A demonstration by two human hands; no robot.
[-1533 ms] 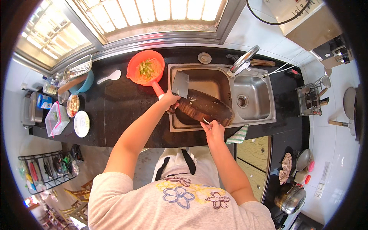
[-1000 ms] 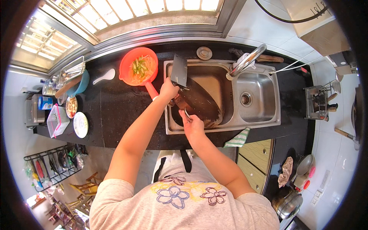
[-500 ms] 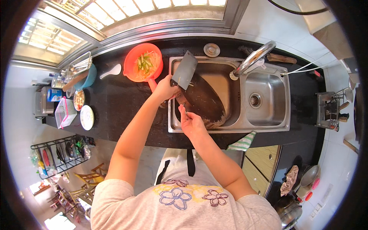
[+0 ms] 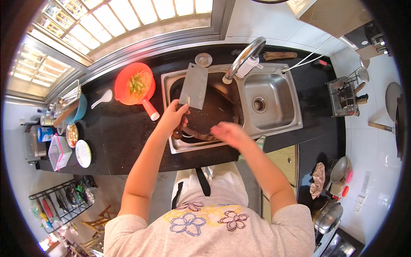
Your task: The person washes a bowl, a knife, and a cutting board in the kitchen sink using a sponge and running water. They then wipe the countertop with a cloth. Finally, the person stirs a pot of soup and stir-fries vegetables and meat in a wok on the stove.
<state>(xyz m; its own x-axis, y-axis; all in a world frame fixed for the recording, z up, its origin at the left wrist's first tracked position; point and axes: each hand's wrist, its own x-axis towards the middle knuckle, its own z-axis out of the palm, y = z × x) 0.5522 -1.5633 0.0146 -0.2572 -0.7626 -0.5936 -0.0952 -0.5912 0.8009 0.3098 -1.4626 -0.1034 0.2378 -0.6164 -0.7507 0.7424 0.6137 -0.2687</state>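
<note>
My left hand (image 4: 172,118) grips the handle of a steel cleaver (image 4: 194,86), its broad blade raised over the left basin of the steel sink (image 4: 274,124). A dark round cutting board (image 4: 212,113) leans inside that basin under the blade. My right hand (image 4: 229,133) hovers blurred over the board's near edge at the sink's front rim, fingers apart and holding nothing I can see. The tap (image 4: 244,60) arches over the divider between the two basins.
An orange strainer with green vegetable pieces (image 4: 135,88) and a white spoon (image 4: 102,98) lie on the black counter (image 4: 115,141) to the left. Bowls, a plate (image 4: 83,153) and boxes sit further left. A dish rack (image 4: 344,96) stands at the right.
My left hand has lifted the cleaver upright over the left basin. My right hand has let go of the board's edge and swung right along the front rim.
</note>
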